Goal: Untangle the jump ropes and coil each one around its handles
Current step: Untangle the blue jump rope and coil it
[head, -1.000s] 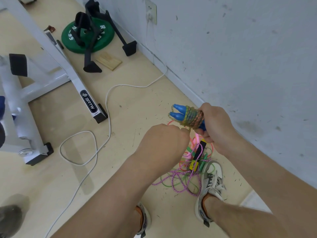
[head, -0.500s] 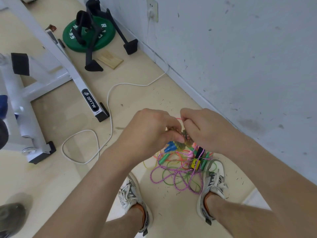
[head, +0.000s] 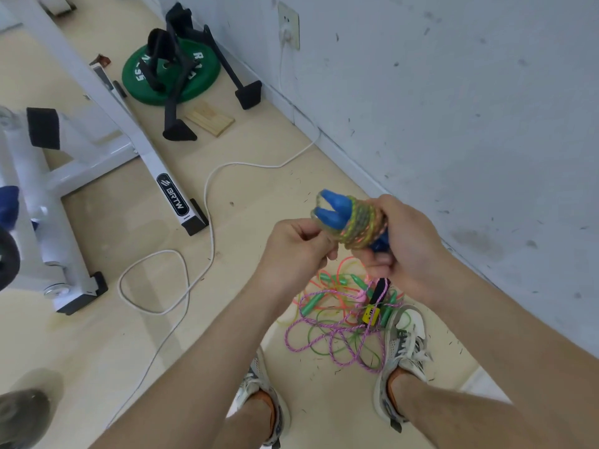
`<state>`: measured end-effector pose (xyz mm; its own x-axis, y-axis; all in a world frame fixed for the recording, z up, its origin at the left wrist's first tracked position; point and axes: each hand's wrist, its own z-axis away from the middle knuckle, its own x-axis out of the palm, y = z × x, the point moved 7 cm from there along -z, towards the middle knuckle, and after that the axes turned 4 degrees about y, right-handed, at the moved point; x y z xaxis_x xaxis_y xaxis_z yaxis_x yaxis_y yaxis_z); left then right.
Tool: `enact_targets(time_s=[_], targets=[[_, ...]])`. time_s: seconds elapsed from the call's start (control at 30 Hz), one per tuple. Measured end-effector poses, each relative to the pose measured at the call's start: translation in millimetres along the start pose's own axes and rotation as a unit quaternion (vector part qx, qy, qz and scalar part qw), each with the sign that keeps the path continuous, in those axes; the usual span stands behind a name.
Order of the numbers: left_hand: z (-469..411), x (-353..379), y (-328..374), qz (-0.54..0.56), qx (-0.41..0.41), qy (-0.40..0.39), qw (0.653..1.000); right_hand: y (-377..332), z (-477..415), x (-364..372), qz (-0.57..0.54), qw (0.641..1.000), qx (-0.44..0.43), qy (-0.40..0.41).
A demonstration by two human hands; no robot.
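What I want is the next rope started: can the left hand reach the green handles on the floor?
Probably not yet: the left hand pinches the coiled rope that the right hand grips. The green handles lie exposed on the floor below, so nothing blocks it once freed.

A pale wall [head: 453,92] with dark marks is seen on the right. A white socket [head: 288,25] is set in it, and a white cable [head: 207,202] is trailed over the yellowish floor [head: 97,335]. A white metal frame [head: 129,131], a green weight plate [head: 197,81] and a small wooden block [head: 210,119] are placed there.
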<state>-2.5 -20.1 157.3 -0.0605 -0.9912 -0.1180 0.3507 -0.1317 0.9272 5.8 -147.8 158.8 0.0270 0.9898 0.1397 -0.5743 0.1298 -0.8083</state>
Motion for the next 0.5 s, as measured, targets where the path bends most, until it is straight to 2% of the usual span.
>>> enact_targets(time_s=[0.07,0.13,0.23,0.33,0.4,0.43,0.5], targets=[[3,4,7,-0.106,0.08,0.023,0.991,3,-3,-8,-0.027,0.998,0.015,0.051],[10,15,17,-0.224,0.169,0.013,0.96,5,-5,-17,-0.028,0.994,0.022,0.101],[19,30,23,-0.452,0.248,-0.004,0.857,0,-9,-32,0.035,0.986,0.008,0.162],[27,36,25,-0.568,0.286,-0.021,0.771,-6,-14,-44,0.135,0.972,-0.028,0.192],[29,40,25,-0.61,0.301,-0.045,0.731,-13,-16,-41,0.291,0.933,-0.117,0.176],[26,38,26,-0.615,0.309,-0.039,0.724,-16,-15,-36,0.355,0.906,-0.163,0.16],[23,34,33,-0.622,0.315,-0.034,0.716,-17,-13,-26,0.442,0.864,-0.203,0.129]])
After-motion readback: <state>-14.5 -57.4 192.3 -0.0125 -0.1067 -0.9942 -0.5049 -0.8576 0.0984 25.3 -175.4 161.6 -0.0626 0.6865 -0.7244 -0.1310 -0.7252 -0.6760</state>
